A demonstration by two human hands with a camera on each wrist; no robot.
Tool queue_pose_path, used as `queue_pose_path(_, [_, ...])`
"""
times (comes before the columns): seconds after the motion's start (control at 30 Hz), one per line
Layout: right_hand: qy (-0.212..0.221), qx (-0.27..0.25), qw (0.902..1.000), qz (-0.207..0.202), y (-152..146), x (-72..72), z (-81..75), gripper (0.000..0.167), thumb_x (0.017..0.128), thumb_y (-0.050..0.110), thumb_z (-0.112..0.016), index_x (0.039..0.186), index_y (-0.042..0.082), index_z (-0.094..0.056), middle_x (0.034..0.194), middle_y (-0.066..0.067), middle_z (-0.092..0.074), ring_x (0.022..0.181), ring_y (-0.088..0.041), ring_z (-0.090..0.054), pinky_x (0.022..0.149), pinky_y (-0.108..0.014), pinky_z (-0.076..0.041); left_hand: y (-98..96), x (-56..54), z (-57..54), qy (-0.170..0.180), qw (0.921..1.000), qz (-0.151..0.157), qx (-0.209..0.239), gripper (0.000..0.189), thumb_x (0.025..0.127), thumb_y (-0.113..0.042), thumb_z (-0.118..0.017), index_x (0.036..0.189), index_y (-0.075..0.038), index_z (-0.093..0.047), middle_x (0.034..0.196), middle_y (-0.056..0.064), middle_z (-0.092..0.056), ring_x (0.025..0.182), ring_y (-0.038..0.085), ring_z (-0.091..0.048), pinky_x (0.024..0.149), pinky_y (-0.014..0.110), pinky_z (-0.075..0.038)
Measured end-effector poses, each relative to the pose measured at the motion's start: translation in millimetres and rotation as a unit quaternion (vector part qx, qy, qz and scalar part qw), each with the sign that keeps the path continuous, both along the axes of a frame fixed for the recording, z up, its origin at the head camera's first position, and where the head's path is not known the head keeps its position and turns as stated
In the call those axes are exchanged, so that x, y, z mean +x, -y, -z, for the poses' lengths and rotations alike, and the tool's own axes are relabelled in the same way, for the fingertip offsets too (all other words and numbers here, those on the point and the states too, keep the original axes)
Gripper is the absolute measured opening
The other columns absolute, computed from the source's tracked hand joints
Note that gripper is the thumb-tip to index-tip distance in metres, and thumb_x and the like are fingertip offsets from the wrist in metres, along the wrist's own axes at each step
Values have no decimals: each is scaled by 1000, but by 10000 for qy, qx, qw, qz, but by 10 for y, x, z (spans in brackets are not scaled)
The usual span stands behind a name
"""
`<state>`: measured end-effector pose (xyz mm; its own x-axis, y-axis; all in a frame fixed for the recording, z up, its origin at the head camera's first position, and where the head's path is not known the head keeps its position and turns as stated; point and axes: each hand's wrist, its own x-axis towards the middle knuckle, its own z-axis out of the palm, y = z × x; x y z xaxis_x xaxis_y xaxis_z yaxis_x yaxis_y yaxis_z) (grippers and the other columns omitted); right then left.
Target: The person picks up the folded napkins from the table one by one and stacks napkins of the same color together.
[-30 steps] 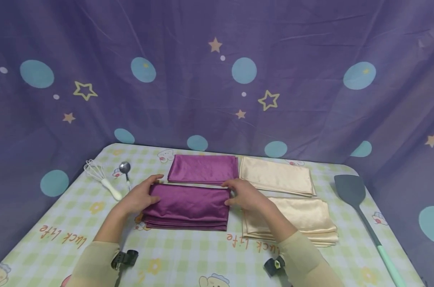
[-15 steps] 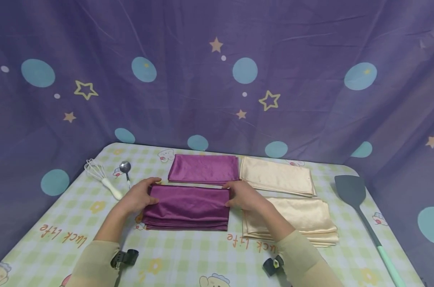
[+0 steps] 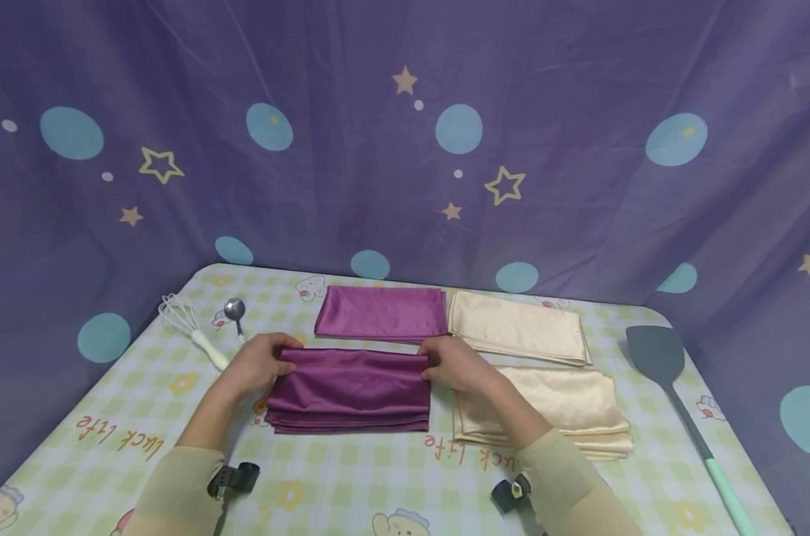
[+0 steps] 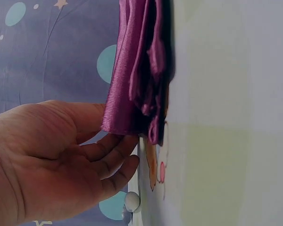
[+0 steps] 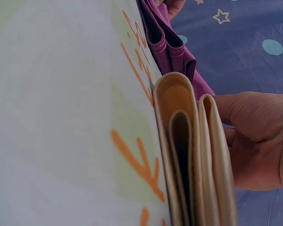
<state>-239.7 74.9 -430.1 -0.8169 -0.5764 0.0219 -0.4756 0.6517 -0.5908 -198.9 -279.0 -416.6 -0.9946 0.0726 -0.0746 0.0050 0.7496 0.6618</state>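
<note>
A folded dark purple satin cloth (image 3: 351,391) lies in layers near the middle of the table. At its far left corner, my left hand (image 3: 260,365) pinches the edge, thumb on top. The left wrist view shows that hand (image 4: 61,155) with its thumb against the purple cloth (image 4: 125,89) and its fingers behind the fold. My right hand (image 3: 460,365) pinches the far right corner. In the right wrist view, the right hand (image 5: 259,136) is partly hidden by folded cream cloth (image 5: 207,160), so its fingertips do not show there.
Behind lie a second folded purple cloth (image 3: 381,313) and a folded cream cloth (image 3: 519,327). Another cream cloth (image 3: 566,402) sits under my right forearm. A whisk (image 3: 193,331) and a spoon (image 3: 234,313) are at left, a long spatula (image 3: 673,380) at right.
Both hands have drawn in slightly and closed thumb and fingers on the far corners of the near purple cloth. Its far edge has shifted slightly toward me. The other things stay put.
</note>
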Motion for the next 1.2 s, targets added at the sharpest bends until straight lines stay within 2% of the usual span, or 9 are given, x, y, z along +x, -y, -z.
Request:
queue_pose_path(0.1, [-39,-89,9999,-78,-16,-14,-2,16,86,8,-79,100,8,-71,80,5,-63,75,-12,-57,74,-32,-51,9,-11,11,-108,9999,1,-28,31,86,3,-73,116,4,-69,113,22,-68,106,39,-62,99,56,-46])
queue_pose_path(0.27, [-122,-260,9996,-75,-42,-37,-1,15,89,8,-76,103,5,-72,82,3,-67,78,-12,-61,77,-32,-53,8,-13,-7,-170,9998,-108,45,26,87,2,-73,113,3,-71,107,19,-70,98,33,-64,93,52,-49])
queue_pose_path(0.5, [176,-581,9977,306,-33,-49,6,18,90,9,-75,107,5,-73,90,-1,-72,85,-14,-65,86,-37,-55,18,-7,-37,-77,9991,-257,335,26,89,-1,-73,114,4,-71,109,19,-70,97,32,-65,87,44,-51])
queue_pose_path(0.63, [348,-825,9945,542,-35,-53,34,20,90,9,-75,109,4,-73,93,-4,-75,79,-12,-67,84,-36,-56,18,-4,-38,37,9980,-318,543,27,90,-2,-73,116,4,-71,111,19,-70,103,33,-63,91,44,-48])
queue_pose_path(0.73, [556,-1064,9903,698,-36,-58,45,21,89,8,-76,109,3,-73,94,-8,-76,76,-12,-68,80,-33,-57,20,-2,-51,128,9967,-389,698,28,90,-3,-73,117,4,-70,111,18,-70,103,31,-61,88,40,-48])
queue_pose_path(0.9, [1149,-1691,9747,904,-36,-54,49,25,88,0,-74,112,-3,-72,98,-16,-75,80,-20,-73,72,-30,-61,12,8,-58,448,9876,-586,1383,31,93,-2,-70,122,8,-66,113,21,-69,92,22,-65,76,30,-57])
queue_pose_path(1.0, [1528,-2083,9610,983,-39,-51,43,26,88,-4,-72,114,-8,-69,99,-20,-74,81,-26,-73,70,-33,-62,13,10,-54,587,9798,-653,1797,33,94,-1,-68,126,9,-64,116,23,-68,91,20,-68,76,30,-59])
queue_pose_path(1.2, [2026,-2622,9368,1119,-50,-51,44,31,89,-8,-69,119,-13,-64,99,-22,-73,82,-28,-73,71,-37,-62,19,11,-55,657,9740,-697,2051,35,96,-1,-68,128,10,-62,113,22,-68,90,21,-69,77,34,-60])
